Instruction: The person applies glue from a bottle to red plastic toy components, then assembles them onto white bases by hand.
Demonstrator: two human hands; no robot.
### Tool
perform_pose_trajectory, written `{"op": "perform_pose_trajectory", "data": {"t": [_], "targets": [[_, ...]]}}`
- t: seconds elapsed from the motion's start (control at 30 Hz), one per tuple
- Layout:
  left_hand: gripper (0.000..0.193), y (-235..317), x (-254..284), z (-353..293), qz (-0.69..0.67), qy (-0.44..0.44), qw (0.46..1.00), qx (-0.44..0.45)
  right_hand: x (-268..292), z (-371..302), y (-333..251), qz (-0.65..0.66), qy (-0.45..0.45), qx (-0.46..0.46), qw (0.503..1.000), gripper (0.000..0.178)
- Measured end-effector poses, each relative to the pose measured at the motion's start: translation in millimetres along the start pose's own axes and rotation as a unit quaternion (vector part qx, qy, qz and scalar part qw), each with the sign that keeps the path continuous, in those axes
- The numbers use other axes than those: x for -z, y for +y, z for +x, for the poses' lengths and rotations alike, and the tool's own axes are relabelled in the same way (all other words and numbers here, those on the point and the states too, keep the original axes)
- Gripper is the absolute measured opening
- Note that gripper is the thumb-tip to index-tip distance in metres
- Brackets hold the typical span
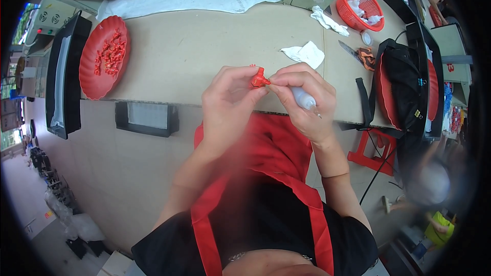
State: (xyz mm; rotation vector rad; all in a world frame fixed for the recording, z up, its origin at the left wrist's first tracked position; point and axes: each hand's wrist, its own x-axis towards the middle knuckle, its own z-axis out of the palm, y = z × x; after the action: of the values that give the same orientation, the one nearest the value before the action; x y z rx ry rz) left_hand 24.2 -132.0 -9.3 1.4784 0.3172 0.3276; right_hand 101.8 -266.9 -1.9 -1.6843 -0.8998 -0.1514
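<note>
Above the near edge of the table [199,51], my left hand [222,99] pinches a small red plastic piece [260,78], perhaps a figure part, between thumb and fingertips. My right hand [314,94] is closed around a small whitish squeeze bottle [303,97] with a thin needle tip pointing down and to the right, away from the piece. The thumb and forefinger of that hand meet the right side of the red piece; whether they pinch another small part is hidden.
At the left stands a red scalloped dish [87,79] with many small red pieces [111,53]. Behind my right hand lie a white cloth [306,54], an orange-and-black handled tool [366,57] and a red basket [343,14]. A black bag [401,84] sits at the right.
</note>
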Motion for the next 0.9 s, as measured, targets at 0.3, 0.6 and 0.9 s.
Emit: {"op": "perform_pose_trajectory", "data": {"t": [0.3, 0.6, 0.9], "targets": [[0.029, -3.6, 0.1, 1.3, 0.018, 0.008, 1.000, -0.002, -1.4, -1.1, 5.4, 0.002, -0.006, -0.006, 1.000, 0.013], [0.030, -2.6, -1.3, 1.4, 0.032, 0.019, 0.998, -0.042, -2.7, -1.3, 9.7, 0.053, 0.002, -0.054, 0.997, 0.012], [0.026, -4.4, -1.3, 1.4, 0.036, 0.027, 0.997, -0.061, -1.9, -1.1, 8.3, 0.053, -0.017, -0.039, 0.998, 0.011]]}}
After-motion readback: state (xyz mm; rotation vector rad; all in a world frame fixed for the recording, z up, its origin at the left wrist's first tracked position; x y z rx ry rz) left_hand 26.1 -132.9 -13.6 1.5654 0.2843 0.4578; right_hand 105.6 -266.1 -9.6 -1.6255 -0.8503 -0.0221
